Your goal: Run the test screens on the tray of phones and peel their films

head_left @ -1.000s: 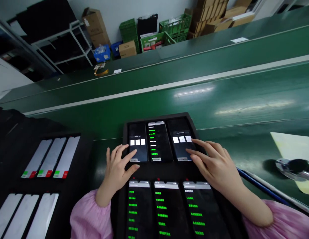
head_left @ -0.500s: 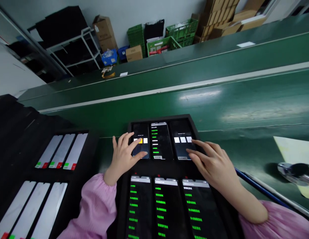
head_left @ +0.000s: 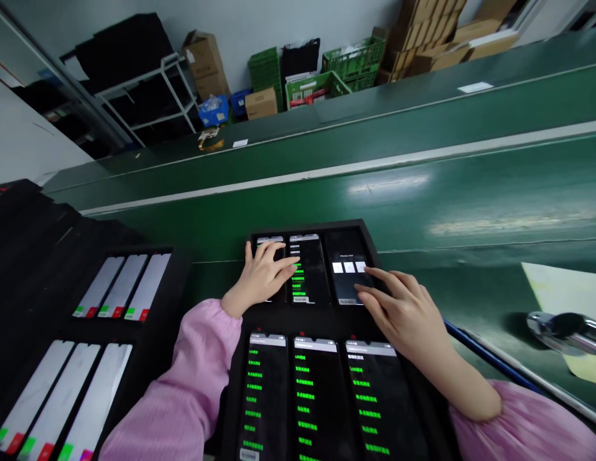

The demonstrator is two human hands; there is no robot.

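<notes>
Fingers (head_left: 283, 263) of the left hand (head_left: 256, 275) are fanned and gently bent, grasping nothing, spread over the upper-left phone with one tip over the middle phone (head_left: 321, 275); whether the tips touch glass, I cannot tell. At center right, the right hand (head_left: 407, 314) is loosely parted and grips nothing, its slim fingertips over the right edge of another phone (head_left: 344, 285), whose dark, glossy screen bears three white squares. These long, flat slabs lie in the upper row of a matte black tray (head_left: 283, 319) with straight, thick edges, at the frame's lower center. Puffy pink sleeves (head_left: 182, 378), finely creased, gather at both forearms. A second dark tray (head_left: 43, 328) at lower left holds pale, smooth screens with green and red corners. Beneath spreads a shiny green table (head_left: 475, 186); at right, rounded chrome metal (head_left: 566, 330) gleams beside stiff yellowish paper (head_left: 561, 288).
</notes>
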